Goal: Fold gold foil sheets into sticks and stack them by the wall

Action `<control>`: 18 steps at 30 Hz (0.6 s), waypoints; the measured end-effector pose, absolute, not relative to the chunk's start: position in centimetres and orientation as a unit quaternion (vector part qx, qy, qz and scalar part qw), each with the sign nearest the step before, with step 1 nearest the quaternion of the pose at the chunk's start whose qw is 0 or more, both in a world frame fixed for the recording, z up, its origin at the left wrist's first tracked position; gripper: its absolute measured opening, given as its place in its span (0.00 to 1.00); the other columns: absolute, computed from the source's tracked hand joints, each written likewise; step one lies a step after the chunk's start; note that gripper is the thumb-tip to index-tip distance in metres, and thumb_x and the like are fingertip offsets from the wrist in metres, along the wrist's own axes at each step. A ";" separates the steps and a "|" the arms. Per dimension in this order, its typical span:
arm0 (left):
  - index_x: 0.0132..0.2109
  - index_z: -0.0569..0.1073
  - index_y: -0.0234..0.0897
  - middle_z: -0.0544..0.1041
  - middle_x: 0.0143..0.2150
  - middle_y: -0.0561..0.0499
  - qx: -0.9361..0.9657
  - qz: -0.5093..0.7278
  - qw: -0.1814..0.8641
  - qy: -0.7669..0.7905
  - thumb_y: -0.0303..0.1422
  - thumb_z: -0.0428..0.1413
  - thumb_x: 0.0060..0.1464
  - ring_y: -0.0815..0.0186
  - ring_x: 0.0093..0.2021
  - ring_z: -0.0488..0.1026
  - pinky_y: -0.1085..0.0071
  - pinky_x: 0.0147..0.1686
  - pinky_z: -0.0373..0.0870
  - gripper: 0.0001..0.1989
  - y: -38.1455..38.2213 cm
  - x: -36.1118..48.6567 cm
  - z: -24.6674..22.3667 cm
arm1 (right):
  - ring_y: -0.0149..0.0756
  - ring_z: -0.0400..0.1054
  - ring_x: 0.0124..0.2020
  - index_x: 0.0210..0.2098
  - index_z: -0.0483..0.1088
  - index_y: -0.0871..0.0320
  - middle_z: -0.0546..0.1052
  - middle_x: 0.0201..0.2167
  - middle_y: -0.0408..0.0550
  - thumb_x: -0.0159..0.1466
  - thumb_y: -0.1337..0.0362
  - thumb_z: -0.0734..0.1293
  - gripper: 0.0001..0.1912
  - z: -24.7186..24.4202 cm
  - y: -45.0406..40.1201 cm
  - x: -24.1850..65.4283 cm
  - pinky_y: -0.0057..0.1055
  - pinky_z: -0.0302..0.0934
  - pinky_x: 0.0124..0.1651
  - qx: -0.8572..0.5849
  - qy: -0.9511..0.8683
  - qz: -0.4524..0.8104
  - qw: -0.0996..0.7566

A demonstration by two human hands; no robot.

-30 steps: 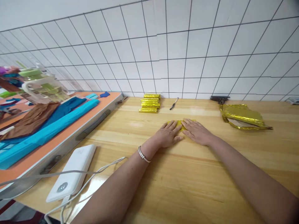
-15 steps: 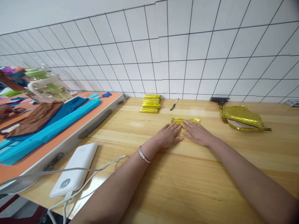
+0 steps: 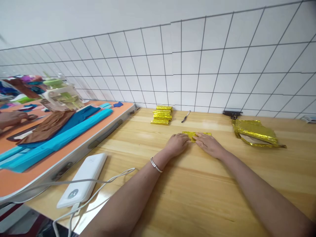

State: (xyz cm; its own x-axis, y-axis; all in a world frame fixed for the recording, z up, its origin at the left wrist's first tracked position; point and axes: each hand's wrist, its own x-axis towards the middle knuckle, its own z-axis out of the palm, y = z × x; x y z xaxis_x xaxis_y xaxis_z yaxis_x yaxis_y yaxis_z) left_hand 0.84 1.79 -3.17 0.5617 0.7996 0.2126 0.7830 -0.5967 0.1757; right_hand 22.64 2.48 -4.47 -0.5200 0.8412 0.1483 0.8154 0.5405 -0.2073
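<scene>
A small piece of shiny gold foil [image 3: 189, 134] lies on the wooden table in front of me, partly covered by my hands. My left hand [image 3: 178, 144] is at its near left edge, fingers bent and close together, pinching the edge; the thumb is hidden. On the foil's right part rests my right hand [image 3: 208, 144], fingers stretched out and slightly apart, thumb toward the left hand. Several folded gold foil strips [image 3: 161, 116] lie stacked near the wall. Beyond the foil, to the right, is a larger gold foil packet [image 3: 256, 130], its near side gaping.
A pen [image 3: 186, 117] and a black clip-like object [image 3: 232, 114] lie near the tiled wall. At left, a white power bank [image 3: 82, 179] with cables sits beside an orange-topped board [image 3: 118, 113] carrying fabric [image 3: 59, 140] and a jug [image 3: 63, 95]. Another person's hand [image 3: 12, 120] is at far left.
My left hand's fingers have bent and its thumb has tucked in at the foil's edge. My right hand stays on the foil. The whole view has tilted up slightly.
</scene>
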 end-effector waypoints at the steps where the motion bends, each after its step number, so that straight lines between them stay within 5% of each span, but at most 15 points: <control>1: 0.45 0.69 0.41 0.72 0.46 0.49 0.874 0.144 0.025 0.464 0.41 0.37 0.63 0.63 0.49 0.66 0.65 0.50 0.60 0.18 2.1 1.1 -3.3 | 0.39 0.53 0.60 0.56 0.62 0.49 0.60 0.60 0.44 0.66 0.50 0.47 0.25 -4.5 2.6 22.5 0.40 0.46 0.60 -0.485 -0.864 0.050 0.125; 9: 0.42 0.68 0.38 0.70 0.43 0.46 0.832 0.182 -0.018 0.524 0.41 0.45 0.60 0.59 0.47 0.65 0.64 0.44 0.63 0.13 2.7 2.7 -3.9 | 0.42 0.61 0.54 0.49 0.68 0.52 0.70 0.52 0.48 0.65 0.57 0.52 0.19 -4.6 2.8 20.6 0.42 0.52 0.54 -0.515 -0.845 -0.008 0.145; 18: 0.54 0.62 0.46 0.68 0.52 0.51 0.854 0.172 -0.022 0.491 0.41 0.40 0.62 0.63 0.51 0.63 0.63 0.48 0.59 0.16 2.7 2.2 -3.8 | 0.41 0.46 0.63 0.62 0.51 0.55 0.54 0.63 0.49 0.66 0.54 0.47 0.27 -5.8 3.7 21.3 0.44 0.45 0.61 -0.518 -0.851 -0.037 0.079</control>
